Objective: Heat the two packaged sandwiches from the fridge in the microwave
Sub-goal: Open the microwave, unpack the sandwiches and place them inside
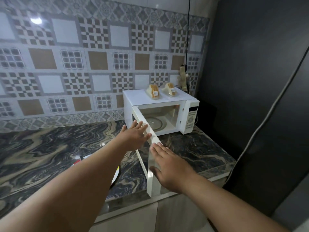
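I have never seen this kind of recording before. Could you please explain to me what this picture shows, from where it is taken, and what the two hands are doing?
There is no robot here. A person wears a wide-angle camera on the head, so you look forward and down along their own arms. On a marbled counter stands a white microwave with its door swung open towards the camera. The left hand and the right hand both lie flat and open against that door, one on each side; neither holds anything. Inside, the glass turntable is bare. Two packaged sandwiches lie side by side on top of the microwave. A plate shows partly under the left arm. At the right stands a dark fridge.
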